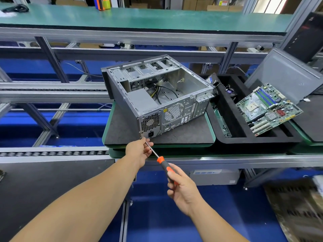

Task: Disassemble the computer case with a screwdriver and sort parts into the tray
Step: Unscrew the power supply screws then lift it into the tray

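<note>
An open grey computer case lies on its side on a dark mat, its rear panel facing me, with loose cables and a power supply inside. My right hand grips the orange-and-black handle of a screwdriver. The shaft runs up-left to the case's lower rear corner beside the power socket. My left hand pinches the shaft near its tip. To the right stands a black foam tray, with a green motherboard lying tilted across its compartments.
A grey side panel leans at the back right behind the tray. Roller conveyor rails run along the left. A green shelf spans overhead. Another dark mat lies at the far right.
</note>
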